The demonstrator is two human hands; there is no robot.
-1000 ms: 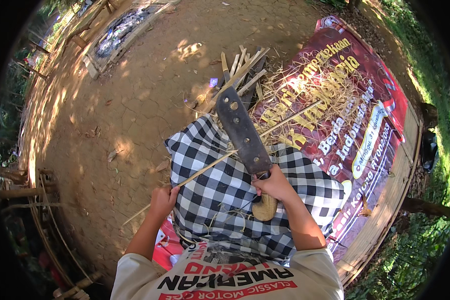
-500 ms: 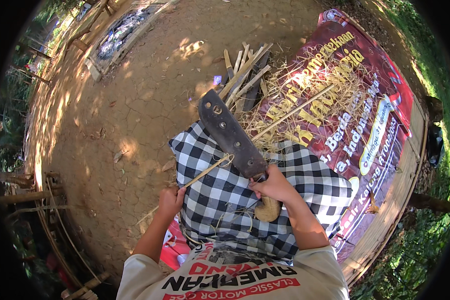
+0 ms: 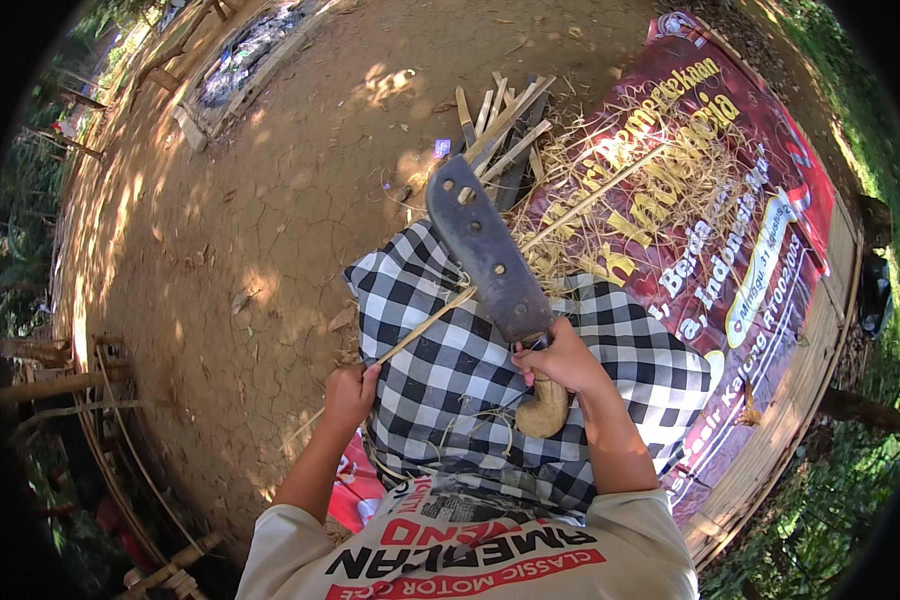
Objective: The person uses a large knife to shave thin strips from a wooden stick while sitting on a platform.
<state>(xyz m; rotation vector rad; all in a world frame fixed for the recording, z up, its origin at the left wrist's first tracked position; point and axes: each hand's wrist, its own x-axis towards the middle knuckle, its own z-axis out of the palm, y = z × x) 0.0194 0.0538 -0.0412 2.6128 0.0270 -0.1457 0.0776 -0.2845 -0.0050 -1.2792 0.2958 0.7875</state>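
Observation:
My right hand (image 3: 562,362) is closed round the top of the curved wooden handle of a broad knife, close to the blade. The dark blade (image 3: 492,255) has several holes in it and points up and to the left over my lap. My left hand (image 3: 351,393) grips a thin bamboo stick (image 3: 422,330). The stick's far end meets or passes under the blade's left edge, and its other end runs past my hand toward the ground. A black-and-white checked cloth (image 3: 445,370) covers my lap beneath both hands.
Thin shavings and a longer stick (image 3: 595,200) lie on a maroon printed banner (image 3: 700,320) at the right. Bamboo strips (image 3: 495,125) are piled beyond my lap. Cracked bare earth (image 3: 230,230) spreads left, with a framed ash pit (image 3: 255,60) farther off. A bamboo edge (image 3: 780,430) borders the banner.
The knife has swung slightly right, its blade now more upright. My right hand has shifted a little upward and right with it. My left hand still holds the stick.

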